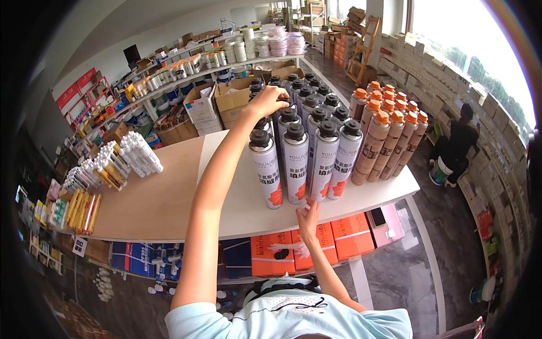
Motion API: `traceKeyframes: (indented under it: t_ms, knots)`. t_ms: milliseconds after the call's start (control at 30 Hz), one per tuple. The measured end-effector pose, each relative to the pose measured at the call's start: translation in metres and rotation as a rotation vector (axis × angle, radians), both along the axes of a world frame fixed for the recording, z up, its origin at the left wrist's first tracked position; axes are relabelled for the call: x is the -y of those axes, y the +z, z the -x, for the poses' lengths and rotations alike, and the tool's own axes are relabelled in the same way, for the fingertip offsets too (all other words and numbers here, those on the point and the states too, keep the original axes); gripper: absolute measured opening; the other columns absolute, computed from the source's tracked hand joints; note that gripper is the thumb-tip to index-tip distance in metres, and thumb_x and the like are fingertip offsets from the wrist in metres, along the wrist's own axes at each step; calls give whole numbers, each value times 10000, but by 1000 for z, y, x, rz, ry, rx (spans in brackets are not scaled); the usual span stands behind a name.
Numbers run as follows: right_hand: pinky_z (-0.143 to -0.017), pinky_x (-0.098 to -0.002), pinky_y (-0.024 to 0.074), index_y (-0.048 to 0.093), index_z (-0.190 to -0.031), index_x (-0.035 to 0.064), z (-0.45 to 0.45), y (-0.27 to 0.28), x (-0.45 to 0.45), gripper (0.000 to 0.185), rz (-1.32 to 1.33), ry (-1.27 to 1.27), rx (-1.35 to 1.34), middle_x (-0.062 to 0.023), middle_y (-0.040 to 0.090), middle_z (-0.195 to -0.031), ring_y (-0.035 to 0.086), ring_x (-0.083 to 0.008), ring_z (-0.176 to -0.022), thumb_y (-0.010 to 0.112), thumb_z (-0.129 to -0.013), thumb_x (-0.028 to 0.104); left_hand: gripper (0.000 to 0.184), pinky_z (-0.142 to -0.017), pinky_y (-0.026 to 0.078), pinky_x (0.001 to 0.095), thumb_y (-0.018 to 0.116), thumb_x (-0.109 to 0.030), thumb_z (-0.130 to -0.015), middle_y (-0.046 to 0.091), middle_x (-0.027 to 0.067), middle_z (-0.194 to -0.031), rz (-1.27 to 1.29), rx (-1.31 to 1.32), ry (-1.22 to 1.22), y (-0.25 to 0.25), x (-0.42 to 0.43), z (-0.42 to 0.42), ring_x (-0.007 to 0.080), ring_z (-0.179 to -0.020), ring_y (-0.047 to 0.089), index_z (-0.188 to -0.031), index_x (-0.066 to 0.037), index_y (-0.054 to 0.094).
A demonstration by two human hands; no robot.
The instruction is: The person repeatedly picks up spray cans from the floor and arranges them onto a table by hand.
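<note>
Rows of white foam cans [296, 169] with black caps and red-orange prints stand upright on a pale tabletop [226, 192]. My left hand [269, 101] reaches over the left side of the group, its fingers bent round the black top of a can farther back; that can's body is mostly hidden. At the table's front edge my right hand [308, 219] has its fingers stretched up, near the base of a front-row can, and holds nothing. To the right stands a block of brown cans [378, 141] with orange caps.
White and yellow tubes [141, 155] stand on the table's left part. Orange boxes [353, 234] fill the shelf below. Cardboard boxes [234, 96] are behind the table. A person in dark clothes [460, 138] crouches by the right-hand shelves, and a wooden ladder [364, 51] stands behind.
</note>
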State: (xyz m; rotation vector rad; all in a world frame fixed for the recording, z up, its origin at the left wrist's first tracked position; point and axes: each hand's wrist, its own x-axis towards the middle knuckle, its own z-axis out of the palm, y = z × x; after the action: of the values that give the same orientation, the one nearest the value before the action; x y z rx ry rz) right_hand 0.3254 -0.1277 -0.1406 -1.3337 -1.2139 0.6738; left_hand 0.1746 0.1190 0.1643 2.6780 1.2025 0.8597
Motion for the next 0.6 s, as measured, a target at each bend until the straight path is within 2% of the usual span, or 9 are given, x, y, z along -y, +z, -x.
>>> traceKeyframes:
  t_ms: [167,400,467,500,600]
  knots:
    - [-959,-413,474,427,-1266,-41,-1,-1,1,470,-2,-2,-9,-225,474,-1264,515,-371,-1145,646,-852,0,318,-834,543,350,799,-110,-772,727,151,-974,63,61,-65,2,-7,4,247,-914,700,-1063,-25,703]
    - [-936,-408,487,426,-1263,-26,-2,-1,5,469,21,-24,-35,-211,469,-1264,559,-348,-1084,647,-851,9,349,-826,545,356,814,-106,-757,728,130,-968,93,46,-91,6,-7,7,235,-905,695,-1084,-51,704]
    - [-932,-408,489,427,-1263,-25,-4,-1,4,470,23,-27,-36,-208,470,-1262,565,-341,-1074,649,-850,11,367,-823,546,355,817,-110,-757,728,123,-965,20,47,-98,8,-5,10,232,-904,692,-1102,-61,702]
    - [-926,-408,490,427,-1263,-24,-4,-2,4,470,18,-28,-47,-207,472,-1260,567,-340,-1068,650,-850,14,365,-820,547,354,811,-176,-785,728,134,-981,45,95,-89,10,-4,11,232,-899,693,-1109,-51,699]
    - [-915,-410,489,428,-1265,-24,-3,-4,7,474,21,-23,-41,-207,476,-1255,569,-340,-1065,654,-850,18,382,-814,551,351,796,-256,-816,727,153,-998,51,176,-16,10,-5,11,228,-884,699,-1109,-33,696]
